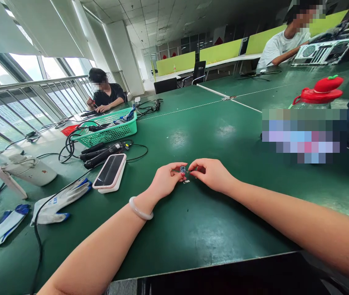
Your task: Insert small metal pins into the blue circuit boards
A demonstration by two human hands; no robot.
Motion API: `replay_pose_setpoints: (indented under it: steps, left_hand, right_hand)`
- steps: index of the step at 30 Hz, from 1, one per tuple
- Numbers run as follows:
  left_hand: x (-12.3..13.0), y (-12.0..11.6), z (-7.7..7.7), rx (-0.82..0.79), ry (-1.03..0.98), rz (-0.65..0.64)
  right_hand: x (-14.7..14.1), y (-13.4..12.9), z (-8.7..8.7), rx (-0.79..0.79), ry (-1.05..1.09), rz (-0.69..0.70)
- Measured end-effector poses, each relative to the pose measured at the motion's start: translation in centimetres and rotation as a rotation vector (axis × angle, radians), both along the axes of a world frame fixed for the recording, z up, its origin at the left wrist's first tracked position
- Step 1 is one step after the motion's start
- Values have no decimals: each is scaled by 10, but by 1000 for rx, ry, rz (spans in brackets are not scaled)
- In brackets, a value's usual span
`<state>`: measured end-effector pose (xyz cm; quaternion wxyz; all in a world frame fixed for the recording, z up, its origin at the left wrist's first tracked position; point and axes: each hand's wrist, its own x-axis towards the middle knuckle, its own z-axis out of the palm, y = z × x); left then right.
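Note:
My left hand (pixel 167 179) pinches a small blue circuit board (pixel 182 169) between thumb and fingers, just above the green table (pixel 193 221). Close by on the right, my right hand (pixel 209 172) is closed in a pinch at the board's edge. Whatever its fingertips hold is too small to name; a thin bit shows between them and the board. Right below the board, a small pale metallic piece (pixel 186 182) lies on the table. A pale bangle (pixel 140 209) circles my left wrist.
Left of my hands are a phone (pixel 109 172), work gloves (pixel 60 203), black cables and a green basket (pixel 107 131). A white pot-like container (pixel 30 170) stands at far left. A red-lidded bottle (pixel 318 92) stands right. Two people sit across the table, one near a computer case (pixel 323 52).

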<state>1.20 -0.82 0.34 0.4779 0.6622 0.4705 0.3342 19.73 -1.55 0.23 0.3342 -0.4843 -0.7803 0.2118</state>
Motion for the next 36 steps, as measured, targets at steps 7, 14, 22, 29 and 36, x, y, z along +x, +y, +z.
replay_pose_setpoints:
  steps: [7, 14, 22, 29, 36]
  left_hand:
    - [0, -2, 1, -24, -31, -69]
    - [-3, -3, 5, 224, 249, -54]
    - [-1, -6, 8, 338, 331, -60]
    - [2, -11, 15, 410, 418, -42]
    - [1, -13, 14, 364, 299, -75]
  right_hand:
    - [0, -1, -3, -61, 151, 23]
    - [0, 0, -2, -112, 224, 17]
    - [-1, -1, -2, -155, 328, 72]
    - [0, -1, -2, -91, 262, 93]
    - [-2, -4, 0, -94, 272, 119]
